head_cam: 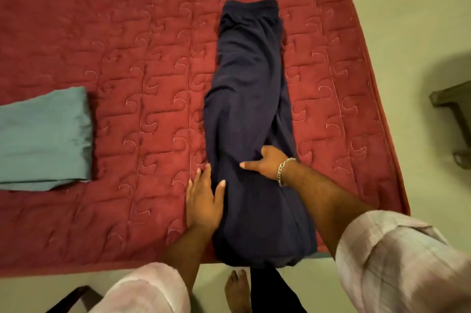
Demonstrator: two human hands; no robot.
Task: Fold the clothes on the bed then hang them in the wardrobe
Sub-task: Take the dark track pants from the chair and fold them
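**Loose trousers may slip off the bed edge**

The navy trousers (pixel 249 113) lie lengthwise on the bed (pixel 102 32), their near end overhanging. The left hand (pixel 204 200) presses flat beside them; the right hand (pixel 265 162) grips a fold. A hard tug could bunch the fabric.

The person wore a pale pinkish-white shirt with both sleeves (pixel 390 256) rolled above the forearms, a silver chain bracelet (pixel 285 170) on the right wrist, dark trousers (pixel 270 292), and a bare foot (pixel 238 289).
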